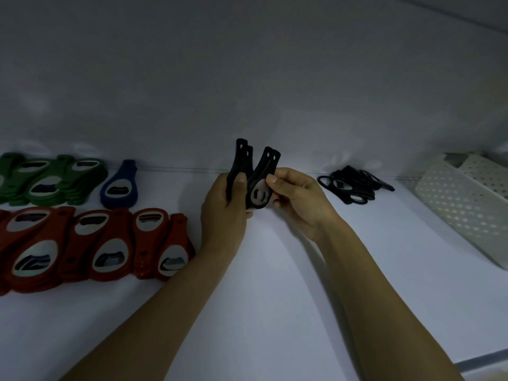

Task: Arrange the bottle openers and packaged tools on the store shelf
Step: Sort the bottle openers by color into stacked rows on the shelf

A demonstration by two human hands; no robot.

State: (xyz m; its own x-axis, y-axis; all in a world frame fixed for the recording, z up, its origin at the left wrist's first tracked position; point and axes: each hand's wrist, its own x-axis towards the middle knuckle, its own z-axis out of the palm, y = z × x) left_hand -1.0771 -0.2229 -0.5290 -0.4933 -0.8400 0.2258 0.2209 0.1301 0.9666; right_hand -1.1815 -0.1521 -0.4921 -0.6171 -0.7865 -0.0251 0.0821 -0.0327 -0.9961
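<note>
Over the middle of the white shelf (275,270), my left hand (224,210) grips a small stack of black bottle openers (240,158), held upright. My right hand (297,199) pinches another couple of black bottle openers (261,185) right beside them, metal face toward me. Red bottle openers (90,243) lie in overlapping rows at the front left. Green bottle openers (52,177) are stacked behind them at the back left. One blue bottle opener (119,185) lies flat next to the green ones.
A loose pile of black openers (354,185) sits at the back right of the shelf. A white perforated plastic basket (464,199) stands at the far right. The shelf's back wall (247,92) rises close behind my hands, and the shelf's front edge (483,358) shows at lower right.
</note>
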